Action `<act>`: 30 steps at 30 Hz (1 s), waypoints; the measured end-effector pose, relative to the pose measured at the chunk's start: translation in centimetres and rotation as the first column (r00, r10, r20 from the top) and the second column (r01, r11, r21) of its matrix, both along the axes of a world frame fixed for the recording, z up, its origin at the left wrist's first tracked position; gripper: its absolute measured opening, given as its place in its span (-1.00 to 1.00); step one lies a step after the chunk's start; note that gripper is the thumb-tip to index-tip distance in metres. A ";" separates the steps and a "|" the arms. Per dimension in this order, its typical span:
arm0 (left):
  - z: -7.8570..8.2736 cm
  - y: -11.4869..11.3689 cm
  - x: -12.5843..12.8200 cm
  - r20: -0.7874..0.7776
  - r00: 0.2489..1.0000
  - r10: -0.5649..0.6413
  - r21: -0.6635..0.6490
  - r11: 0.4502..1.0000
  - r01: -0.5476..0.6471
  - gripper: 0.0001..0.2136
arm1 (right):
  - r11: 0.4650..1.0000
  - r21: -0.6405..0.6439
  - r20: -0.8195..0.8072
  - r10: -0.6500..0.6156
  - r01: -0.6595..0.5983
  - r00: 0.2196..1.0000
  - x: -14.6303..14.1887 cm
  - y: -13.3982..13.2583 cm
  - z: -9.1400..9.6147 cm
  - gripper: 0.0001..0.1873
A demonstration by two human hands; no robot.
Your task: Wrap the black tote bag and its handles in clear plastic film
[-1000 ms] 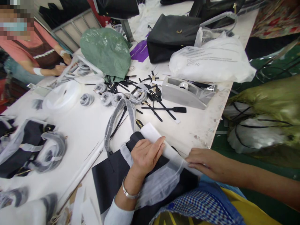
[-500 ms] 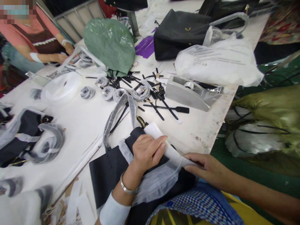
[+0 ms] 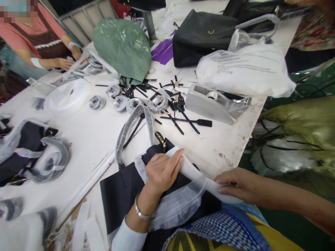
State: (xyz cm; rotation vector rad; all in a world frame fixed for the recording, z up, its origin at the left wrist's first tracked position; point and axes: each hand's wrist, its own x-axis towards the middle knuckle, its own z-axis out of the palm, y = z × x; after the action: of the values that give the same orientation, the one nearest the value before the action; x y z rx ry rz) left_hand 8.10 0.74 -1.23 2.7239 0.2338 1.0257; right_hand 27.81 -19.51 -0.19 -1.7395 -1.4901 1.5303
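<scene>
A black handbag (image 3: pixel 121 190) lies at the table edge against my body, with one plastic-wrapped handle (image 3: pixel 150 118) standing up and more clear wrapping (image 3: pixel 180 205) across its front. My left hand (image 3: pixel 162 172) is closed over the bag's top, pinching the upper end of a white foam-like strip (image 3: pixel 195 170) between thumb and fingers. Farther down, my right hand (image 3: pixel 240 184) grips the same strip between thumb and fingers near its lower end. A gold zipper (image 3: pixel 160 138) shows at the bag's far corner, just beyond my left hand.
A grey tape dispenser (image 3: pixel 209 103), black straps (image 3: pixel 185 120) and wrapped coils (image 3: pixel 120 104) lie ahead. Behind stand a black bag (image 3: pixel 201 38), a white plastic bag (image 3: pixel 243 69) and a green bundle (image 3: pixel 121 48). A co-worker's hands (image 3: pixel 69 59) work at far left.
My right hand has moved to the right with the strip's lower end. My left hand has shifted slightly left and down, and more of the gold zipper shows.
</scene>
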 end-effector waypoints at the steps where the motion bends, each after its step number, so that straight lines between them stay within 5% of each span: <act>1: 0.0 0.0 0.0 0.000 1.000 0.003 -0.004 1.000 -0.003 -0.63 | 1.000 -0.011 -0.005 0.011 -0.011 1.000 0.1 0.1 -0.2 -0.64; 8: 0.1 -0.4 0.5 0.004 1.000 0.016 -0.071 0.997 -0.016 -0.71 | 0.989 0.102 0.213 0.085 -0.108 0.973 -0.5 0.3 -0.8 -0.68; 13: -0.2 0.0 0.3 -0.012 0.999 0.052 -0.015 0.999 -0.052 -0.72 | 0.989 0.063 0.140 0.121 -0.131 0.983 -0.1 -0.5 -0.3 -0.64; 18: -0.3 0.7 0.3 -0.011 0.996 0.088 -0.061 0.994 -0.089 -0.77 | 0.976 0.181 0.119 -0.143 0.120 0.983 -0.6 -0.6 -0.2 -0.68; 22: 0.7 0.5 0.5 0.008 0.999 0.042 -0.136 0.990 -0.040 -0.77 | 0.932 0.132 0.038 -0.346 0.339 0.937 -2.3 0.1 0.3 -0.66; 30: 1.6 0.3 0.8 -0.097 0.974 -0.204 -0.141 0.972 0.190 -0.72 | 0.948 0.193 0.011 -0.258 0.251 0.966 -2.9 1.3 -1.0 -0.67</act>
State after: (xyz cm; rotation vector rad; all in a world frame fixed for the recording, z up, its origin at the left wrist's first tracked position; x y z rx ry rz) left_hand 8.91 1.04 0.33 2.6237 0.0442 0.7783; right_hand 24.94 -18.23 -1.23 -1.7746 -1.3191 1.1922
